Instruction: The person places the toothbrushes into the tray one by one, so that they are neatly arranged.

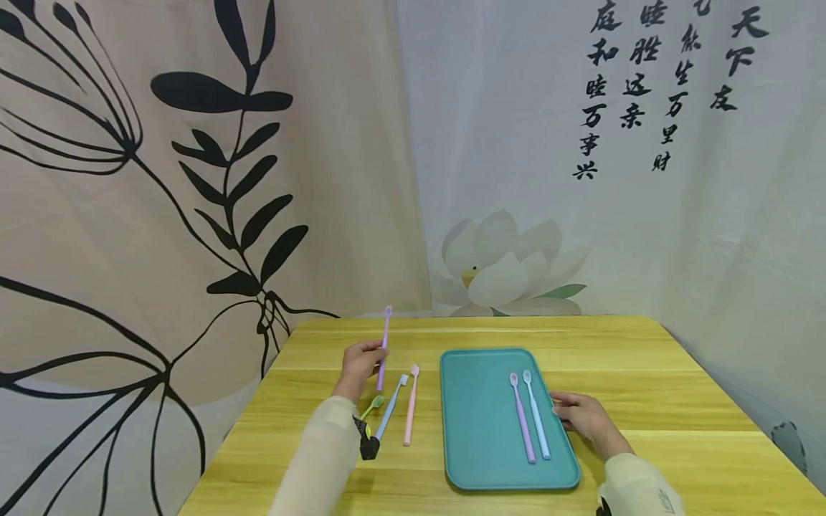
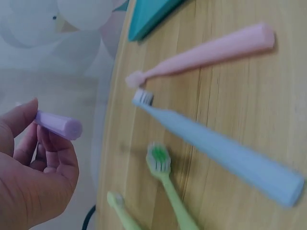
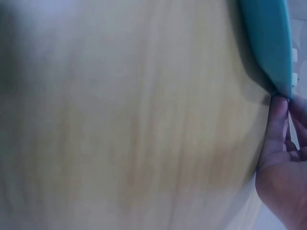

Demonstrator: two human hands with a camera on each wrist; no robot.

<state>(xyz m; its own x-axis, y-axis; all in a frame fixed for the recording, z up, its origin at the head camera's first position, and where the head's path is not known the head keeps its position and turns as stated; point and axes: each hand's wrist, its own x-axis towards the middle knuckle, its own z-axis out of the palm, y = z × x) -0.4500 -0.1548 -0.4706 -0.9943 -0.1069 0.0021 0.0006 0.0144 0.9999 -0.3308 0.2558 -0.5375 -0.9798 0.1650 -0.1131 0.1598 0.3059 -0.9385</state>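
Note:
My left hand [image 1: 358,367] pinches a purple toothbrush [image 1: 386,333] by its handle, head upward, above the table's left part. In the left wrist view the handle's round end [image 2: 73,129] pokes out between thumb and fingers. Below that hand lie a blue toothbrush [image 1: 390,410], a pink toothbrush [image 1: 411,408] and two green toothbrushes, one [image 2: 159,160] nearer the blue, the other [image 2: 120,207] lower left. At the teal tray's [image 1: 477,423] right rim, my right hand [image 1: 586,421] grips the edge between thumb and fingers. Inside the tray, another purple toothbrush [image 1: 523,423] and a light blue toothbrush [image 1: 537,419] lie side by side.
The wooden table [image 1: 697,437] extends beyond the tray on the right. Behind its far edge hangs a printed curtain [image 1: 361,179] with leaves, a lotus and writing. A black wrist camera [image 1: 368,446] sits under the left sleeve, close to the green and blue toothbrushes.

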